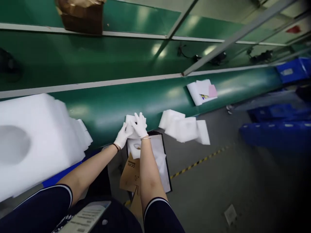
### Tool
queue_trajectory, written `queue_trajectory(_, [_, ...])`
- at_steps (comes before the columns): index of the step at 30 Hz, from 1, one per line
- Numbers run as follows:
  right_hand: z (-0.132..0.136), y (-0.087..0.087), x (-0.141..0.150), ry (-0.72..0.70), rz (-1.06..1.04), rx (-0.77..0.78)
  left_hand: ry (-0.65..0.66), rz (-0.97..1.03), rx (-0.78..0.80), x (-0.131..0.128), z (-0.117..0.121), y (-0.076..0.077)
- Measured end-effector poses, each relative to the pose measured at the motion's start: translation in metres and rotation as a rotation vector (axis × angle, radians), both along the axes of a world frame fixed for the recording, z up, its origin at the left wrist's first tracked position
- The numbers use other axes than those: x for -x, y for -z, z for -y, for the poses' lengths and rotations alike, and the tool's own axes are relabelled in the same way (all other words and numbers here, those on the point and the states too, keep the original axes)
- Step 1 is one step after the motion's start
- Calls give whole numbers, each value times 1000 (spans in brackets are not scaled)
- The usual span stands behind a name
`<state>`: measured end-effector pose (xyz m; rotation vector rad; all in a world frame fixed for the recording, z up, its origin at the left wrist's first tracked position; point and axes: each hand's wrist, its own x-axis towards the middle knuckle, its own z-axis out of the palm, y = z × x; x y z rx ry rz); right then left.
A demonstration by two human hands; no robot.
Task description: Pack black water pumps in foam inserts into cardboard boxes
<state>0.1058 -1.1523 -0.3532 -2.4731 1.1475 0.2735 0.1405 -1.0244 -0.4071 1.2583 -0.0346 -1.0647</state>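
Note:
A small white foam block (130,123) is at the front edge of the green bench, between my two gloved hands. My left hand (122,136) grips its left side, with the thumb toward the top. On the right part of the block, my right hand (140,125) presses with its fingers somewhat apart; it covers much of that side. Below the hands is a dark-edged tray or box (159,142) with white foam pieces (135,149) and brown cardboard marked DC65 (131,170). To the right, several cut foam blocks (186,128) lie in an overlapping row over the bench edge.
A large stack of white foam sheets (46,129) rises at the left. Papers with a pink slip (202,92) lie farther right on the green bench (102,106). A brown carton (82,17) stands at the back. Blue bins (277,129) are on the right, beyond yellow-black floor tape (201,160).

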Motion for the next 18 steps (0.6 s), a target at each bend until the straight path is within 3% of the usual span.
queue_trajectory(3, [-4, 13, 4, 15, 61, -50, -45, 96, -81, -2, -2, 2])
queue_trajectory(7, [-22, 10, 14, 19, 121, -30, -50, 199, -153, -4, -11, -11])
queue_trajectory(10, [-40, 7, 20, 32, 215, 77, -59, 282, -175, -18, -21, -24])
queue_trajectory(14, [-67, 9, 30, 191, 328, 170, -141, 376, -243, -47, -10, -39])
queue_trajectory(18, [-91, 12, 45, 359, 378, 7, -167, 366, -336, -54, -10, -63])
